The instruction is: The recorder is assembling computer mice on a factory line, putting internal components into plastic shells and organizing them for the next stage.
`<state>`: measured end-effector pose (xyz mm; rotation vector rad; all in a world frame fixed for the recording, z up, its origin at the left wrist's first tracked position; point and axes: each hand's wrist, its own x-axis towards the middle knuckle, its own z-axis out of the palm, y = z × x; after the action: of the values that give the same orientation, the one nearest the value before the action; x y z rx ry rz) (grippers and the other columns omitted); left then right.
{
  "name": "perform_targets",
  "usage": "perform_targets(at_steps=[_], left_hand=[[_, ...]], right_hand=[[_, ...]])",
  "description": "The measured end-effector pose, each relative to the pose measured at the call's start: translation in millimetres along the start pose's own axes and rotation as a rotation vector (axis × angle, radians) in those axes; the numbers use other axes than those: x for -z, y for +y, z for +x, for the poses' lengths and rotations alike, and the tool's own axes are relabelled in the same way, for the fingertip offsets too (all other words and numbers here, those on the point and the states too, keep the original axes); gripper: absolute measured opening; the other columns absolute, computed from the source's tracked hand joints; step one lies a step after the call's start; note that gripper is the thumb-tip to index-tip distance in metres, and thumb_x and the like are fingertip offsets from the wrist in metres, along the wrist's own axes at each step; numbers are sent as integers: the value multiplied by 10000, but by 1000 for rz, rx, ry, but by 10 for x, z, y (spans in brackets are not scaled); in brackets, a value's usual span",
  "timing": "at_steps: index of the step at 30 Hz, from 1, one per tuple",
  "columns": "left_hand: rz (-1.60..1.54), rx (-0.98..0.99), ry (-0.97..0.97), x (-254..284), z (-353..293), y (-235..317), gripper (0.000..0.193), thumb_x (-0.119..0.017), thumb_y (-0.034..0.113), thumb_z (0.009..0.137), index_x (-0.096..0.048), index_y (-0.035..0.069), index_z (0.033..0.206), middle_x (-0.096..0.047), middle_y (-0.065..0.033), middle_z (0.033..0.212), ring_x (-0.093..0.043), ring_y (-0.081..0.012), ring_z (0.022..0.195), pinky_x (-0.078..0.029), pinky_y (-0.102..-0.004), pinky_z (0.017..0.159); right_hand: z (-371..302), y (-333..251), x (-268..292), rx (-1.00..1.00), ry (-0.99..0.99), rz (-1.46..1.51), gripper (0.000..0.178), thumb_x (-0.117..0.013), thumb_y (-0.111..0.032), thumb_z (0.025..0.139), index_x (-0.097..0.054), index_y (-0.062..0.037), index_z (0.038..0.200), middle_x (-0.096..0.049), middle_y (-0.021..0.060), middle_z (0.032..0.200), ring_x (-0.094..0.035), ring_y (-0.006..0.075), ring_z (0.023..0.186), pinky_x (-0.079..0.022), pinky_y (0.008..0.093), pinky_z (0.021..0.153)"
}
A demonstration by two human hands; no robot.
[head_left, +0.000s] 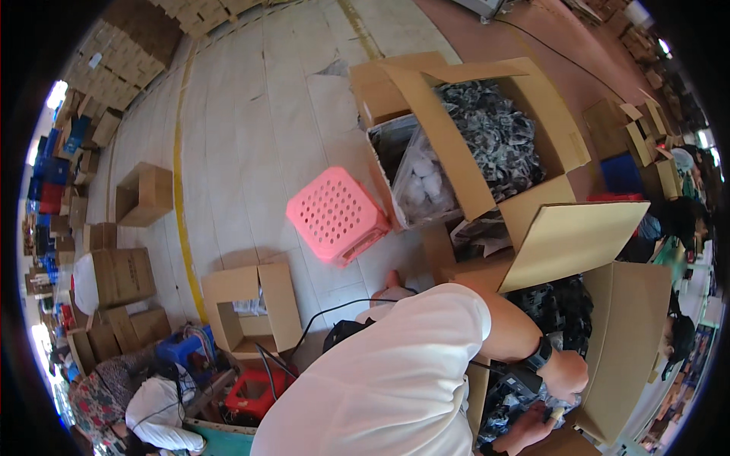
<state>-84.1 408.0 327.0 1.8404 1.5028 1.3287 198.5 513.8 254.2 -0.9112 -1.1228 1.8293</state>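
Observation:
At the lower right, both my hands are down inside an open cardboard box point(635, 334) of dark items in clear plastic bags point(559, 308). My left hand point(564, 375) reaches in from above, with a dark band and a black device point(521, 378) strapped at the wrist. Its fingers curl down among the bags; what they close on is hidden. Below it, my right hand point(525, 429) is closed, with a small pale yellow thing point(558, 414) at its fingertips. I cannot make out what that thing is.
Ahead stands a large open carton point(566, 140) packed with bagged dark parts, beside a box holding a clear bag of white pieces point(426, 182). A pink stool point(334, 213) sits on the tiled floor. A cable point(334, 308) runs beside me. Another person point(156, 414) is lower left.

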Motion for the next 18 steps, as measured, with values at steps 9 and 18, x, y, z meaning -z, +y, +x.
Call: perform_targets(at_steps=[9,18], left_hand=[[-51,-328,39,-115,102,-29,356,-660,455,813,-765,124,891,-731,-129,831,-699,-377,803,-557,-461,699],[403,-396,-150,-178,212,-72,260,-686,295,799,-768,79,919,-748,-128,907,-720,-336,861,-574,-455,702]], right_hand=[[-318,-339,-813,22,-68,85,457,-686,-300,937,-619,2,1273,-675,115,1212,-618,278,1106,-488,418,995],[-161,-349,-720,17,-35,-121,417,-656,-244,956,-572,19,1269,-655,133,1206,-609,260,1094,-485,397,969]])
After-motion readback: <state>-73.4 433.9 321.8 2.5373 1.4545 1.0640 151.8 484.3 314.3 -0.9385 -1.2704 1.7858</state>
